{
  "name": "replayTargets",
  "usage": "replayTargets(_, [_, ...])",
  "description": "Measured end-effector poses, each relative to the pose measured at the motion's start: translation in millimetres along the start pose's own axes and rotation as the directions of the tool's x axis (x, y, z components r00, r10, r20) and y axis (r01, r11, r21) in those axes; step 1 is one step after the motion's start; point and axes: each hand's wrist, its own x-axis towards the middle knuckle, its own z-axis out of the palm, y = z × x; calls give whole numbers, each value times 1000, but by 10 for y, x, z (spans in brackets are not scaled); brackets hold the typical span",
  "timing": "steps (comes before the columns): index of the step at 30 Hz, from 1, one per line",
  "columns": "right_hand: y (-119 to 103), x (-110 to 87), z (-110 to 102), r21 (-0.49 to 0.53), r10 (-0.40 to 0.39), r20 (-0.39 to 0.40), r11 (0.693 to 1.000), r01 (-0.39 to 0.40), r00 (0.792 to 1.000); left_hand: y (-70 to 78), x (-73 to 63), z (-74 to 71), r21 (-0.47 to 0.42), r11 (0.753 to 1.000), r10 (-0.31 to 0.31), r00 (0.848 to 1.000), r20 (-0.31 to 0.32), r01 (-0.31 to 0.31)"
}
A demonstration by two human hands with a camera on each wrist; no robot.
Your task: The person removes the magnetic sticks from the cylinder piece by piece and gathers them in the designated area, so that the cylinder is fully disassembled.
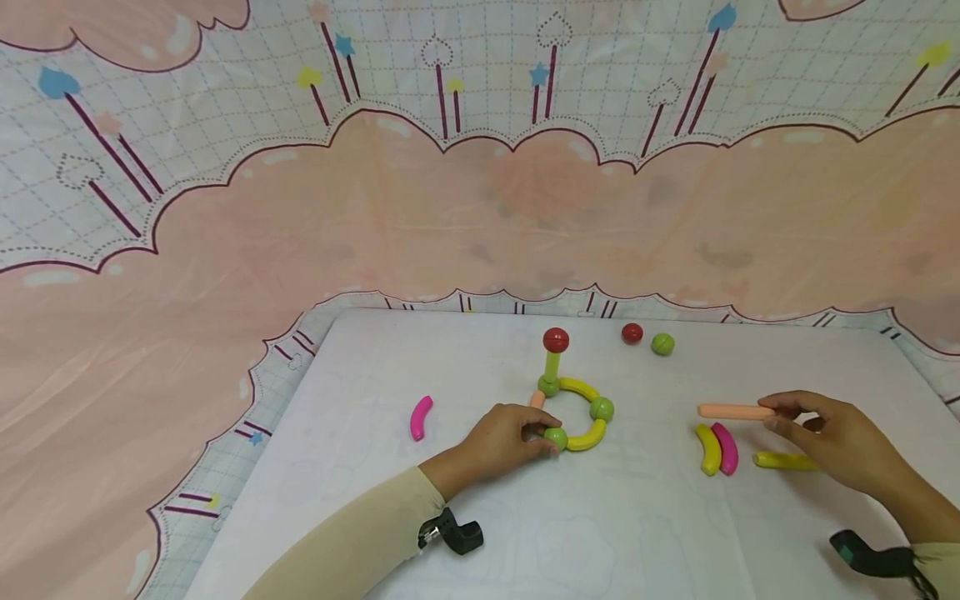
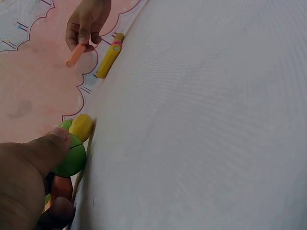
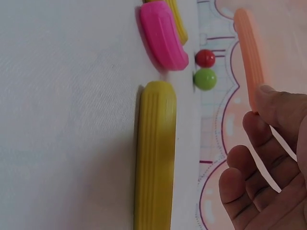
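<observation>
My left hand (image 1: pixel 506 442) grips the near green ball (image 2: pixel 74 160) of a ring of joined toy pieces, with the thumb on the ball. Curved yellow pieces (image 1: pixel 587 437) and green balls form the ring's right side. An orange rod (image 1: pixel 537 399) on its left is partly hidden by the hand. From the far green ball (image 1: pixel 549 384), a light green rod (image 1: pixel 552 365) rises to a red ball (image 1: pixel 556 340). Over on the right, my right hand (image 1: pixel 832 433) pinches the end of a loose orange rod (image 1: pixel 735 412) between thumb and fingertips, held above the table.
Below the right hand lie a yellow rod (image 1: pixel 783 461), a curved yellow piece (image 1: pixel 708 450) and a curved pink piece (image 1: pixel 725 448). Another pink piece (image 1: pixel 422 418) lies left of the ring. A loose red ball (image 1: pixel 632 333) and green ball (image 1: pixel 663 344) sit near the white table's (image 1: pixel 450 350) far edge.
</observation>
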Motion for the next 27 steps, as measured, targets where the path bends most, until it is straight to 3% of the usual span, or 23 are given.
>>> replayTargets(15, [178, -53, -31, -58, 120, 23, 991, -119, 992, 3, 3, -6, 14, 1000, 7, 1000, 4, -7])
replayTargets(27, [362, -136, -85, -58, 126, 16, 990, -125, 992, 22, -5, -9, 4, 1000, -1, 1000, 8, 1])
